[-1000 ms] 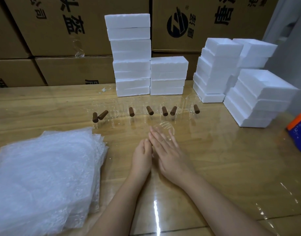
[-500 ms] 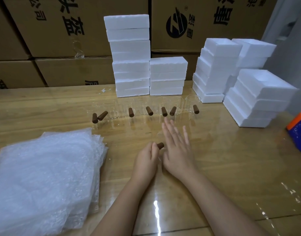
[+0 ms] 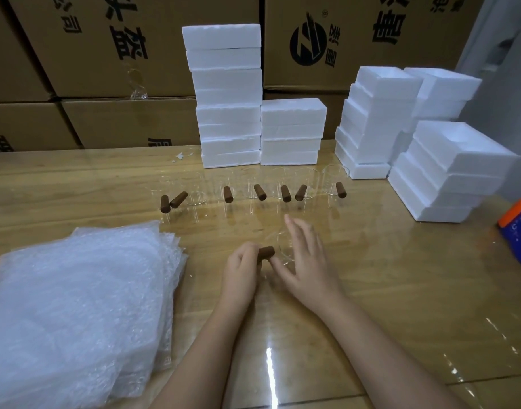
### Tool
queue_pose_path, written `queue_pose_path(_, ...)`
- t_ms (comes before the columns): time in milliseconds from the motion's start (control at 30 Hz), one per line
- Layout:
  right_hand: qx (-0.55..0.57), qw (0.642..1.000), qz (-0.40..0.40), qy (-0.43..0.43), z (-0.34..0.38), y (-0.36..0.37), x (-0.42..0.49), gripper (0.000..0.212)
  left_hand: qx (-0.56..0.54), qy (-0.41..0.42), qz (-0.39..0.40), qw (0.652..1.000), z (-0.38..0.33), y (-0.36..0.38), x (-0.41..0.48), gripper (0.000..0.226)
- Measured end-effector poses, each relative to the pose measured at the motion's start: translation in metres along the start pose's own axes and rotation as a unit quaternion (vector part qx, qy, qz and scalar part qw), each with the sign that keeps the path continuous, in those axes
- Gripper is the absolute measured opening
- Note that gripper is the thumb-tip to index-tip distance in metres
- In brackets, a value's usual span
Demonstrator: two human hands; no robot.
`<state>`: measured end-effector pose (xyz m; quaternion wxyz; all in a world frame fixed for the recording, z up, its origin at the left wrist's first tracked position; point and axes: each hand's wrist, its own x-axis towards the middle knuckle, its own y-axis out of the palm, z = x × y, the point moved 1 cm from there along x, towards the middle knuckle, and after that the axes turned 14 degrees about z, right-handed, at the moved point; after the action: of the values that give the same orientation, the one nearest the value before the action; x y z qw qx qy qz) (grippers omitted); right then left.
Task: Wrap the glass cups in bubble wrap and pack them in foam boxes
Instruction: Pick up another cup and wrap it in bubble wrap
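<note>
A clear glass cup (image 3: pixel 283 246) with a brown handle (image 3: pixel 266 252) lies in front of me on the wooden table (image 3: pixel 400 276). My left hand (image 3: pixel 241 270) pinches the brown handle. My right hand (image 3: pixel 305 261) rests on the cup's glass body with its fingers straight and spread. A row of several more glass cups (image 3: pixel 253 190) with brown handles stands further back. A pile of bubble wrap sheets (image 3: pixel 76 305) lies at the left. Stacks of white foam boxes (image 3: pixel 227 95) rise at the back.
More foam box stacks (image 3: pixel 291 131) stand at the back centre, and open foam halves (image 3: pixel 448 172) are piled at the right. Cardboard cartons (image 3: pixel 120 54) wall off the back. An orange and blue object (image 3: pixel 518 228) lies at the right edge.
The cup has come toward me out from under my right hand, and its brown handle now shows in my left fingers. My right hand has shifted right and spread.
</note>
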<state>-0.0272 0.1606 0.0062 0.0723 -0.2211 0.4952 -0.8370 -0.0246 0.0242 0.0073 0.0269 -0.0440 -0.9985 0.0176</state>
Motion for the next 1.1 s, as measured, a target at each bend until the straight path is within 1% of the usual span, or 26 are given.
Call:
queue_pose_path(67,0.011,1.000,0.019,-0.020,0.001,0.000,-0.001,0.071,-0.024,0.002,-0.004,1.000,-0.001,0.000,-0.001,0.046)
queue_pose_path(133,0.060,0.998,0.009,-0.026,0.001,0.002,-0.001,0.064,-0.004,0.032,-0.009,0.999,-0.003,0.004,-0.004,0.043)
queue_pose_path(200,0.160,0.987,-0.030,-0.012,0.001,0.002,0.000,0.054,0.060,0.085,-0.025,0.994,-0.002,0.006,-0.007,0.033)
queue_pose_path(233,0.204,0.978,-0.052,-0.004,0.001,0.002,0.000,0.048,0.106,0.104,-0.024,0.989,-0.002,0.007,-0.008,0.034)
queue_pose_path(267,0.235,0.969,-0.070,0.002,0.002,0.002,0.000,0.042,0.137,0.118,-0.006,0.983,-0.002,0.008,-0.009,0.039)
queue_pose_path(300,0.261,0.962,-0.079,0.006,0.002,0.003,-0.001,0.036,0.145,0.125,0.024,0.981,-0.002,0.010,-0.009,0.047)
queue_pose_path(367,0.307,0.949,-0.072,0.017,0.006,0.006,0.000,0.031,0.098,0.115,0.086,0.985,0.000,0.013,-0.009,0.059)
queue_pose_path(433,0.331,0.941,-0.055,0.036,0.009,0.010,0.000,0.034,0.047,0.095,0.105,0.989,0.002,0.015,-0.010,0.061)
queue_pose_path(567,0.295,0.953,-0.042,0.059,0.011,0.011,-0.003,0.045,0.074,0.092,0.075,0.990,0.001,0.017,-0.011,0.038)
queue_pose_path(633,0.281,0.957,-0.036,0.062,0.012,0.010,-0.004,0.051,0.082,0.089,0.065,0.991,0.001,0.017,-0.011,0.031)
queue_pose_path(667,0.270,0.960,-0.040,0.060,0.013,0.009,-0.005,0.052,0.070,0.087,0.068,0.991,0.000,0.018,-0.011,0.031)
queue_pose_path(767,0.217,0.973,-0.073,0.039,0.017,0.004,-0.006,0.048,-0.015,0.075,0.075,0.994,-0.002,0.023,-0.010,0.026)
queue_pose_path(867,0.194,0.976,-0.093,0.033,0.022,0.000,-0.006,0.055,-0.070,0.053,0.076,0.993,-0.009,0.025,-0.010,0.018)
queue_pose_path(933,0.181,0.977,-0.107,0.038,0.022,-0.002,-0.006,0.057,-0.083,0.012,0.073,0.994,-0.012,0.026,-0.010,0.025)
queue_pose_path(1000,0.174,0.978,-0.108,0.040,0.023,-0.003,-0.006,0.057,-0.113,-0.034,0.083,0.990,-0.016,0.027,-0.012,0.037)
queue_pose_path(1100,0.157,0.981,-0.107,0.031,0.023,-0.005,-0.007,0.047,-0.163,-0.097,0.128,0.973,-0.019,0.026,-0.012,0.052)
